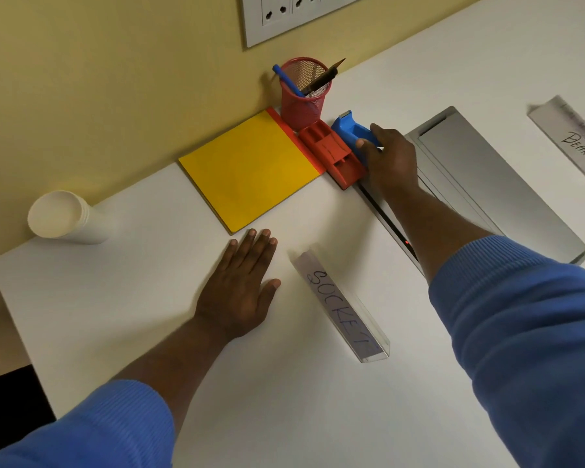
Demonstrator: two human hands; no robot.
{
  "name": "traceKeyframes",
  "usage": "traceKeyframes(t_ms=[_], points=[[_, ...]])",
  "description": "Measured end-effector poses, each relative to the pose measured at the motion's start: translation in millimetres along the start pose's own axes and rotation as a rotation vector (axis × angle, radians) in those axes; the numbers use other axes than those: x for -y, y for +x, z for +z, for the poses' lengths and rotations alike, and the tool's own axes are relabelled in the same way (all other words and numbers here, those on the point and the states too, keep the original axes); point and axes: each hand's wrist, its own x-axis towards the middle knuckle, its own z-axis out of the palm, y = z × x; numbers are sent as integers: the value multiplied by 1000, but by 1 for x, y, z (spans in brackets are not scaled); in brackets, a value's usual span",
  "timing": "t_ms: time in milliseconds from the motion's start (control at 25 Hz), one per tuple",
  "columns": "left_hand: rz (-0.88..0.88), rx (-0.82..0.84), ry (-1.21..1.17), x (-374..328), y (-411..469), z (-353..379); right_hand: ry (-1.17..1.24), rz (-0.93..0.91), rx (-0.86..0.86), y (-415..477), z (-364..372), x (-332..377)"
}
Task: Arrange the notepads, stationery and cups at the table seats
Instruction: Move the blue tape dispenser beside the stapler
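Listing largest first: we log the white counter [149,332]; yellow notepad [250,170], flat, light, best lifted by an edge; blue tape dispenser [352,131], rigid, weighty, gripped by our right hand [390,157] beside the red stapler [331,153]; left hand [240,288] flat, spread.

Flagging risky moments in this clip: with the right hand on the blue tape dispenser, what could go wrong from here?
1. The right hand grips the tape dispenser right against the red stapler; sliding it could shove the stapler into the yellow notepad.
2. The mesh pen cup stands just behind; a bump might tip it and spill its pens.
3. The right forearm crosses above the table's metal hatch and could snag on its edge.
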Motion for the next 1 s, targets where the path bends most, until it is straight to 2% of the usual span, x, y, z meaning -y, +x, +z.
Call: traceKeyframes(t_ms=[560, 800, 1000], points=[[1, 7, 14, 1, 1, 1, -31, 16, 35, -11, 2, 6], [9, 17, 49, -2, 0, -1, -145, -3, -27, -70, -28, -3], [0, 79, 89, -5, -1, -7, -257, 43, 55, -146, -50, -4]])
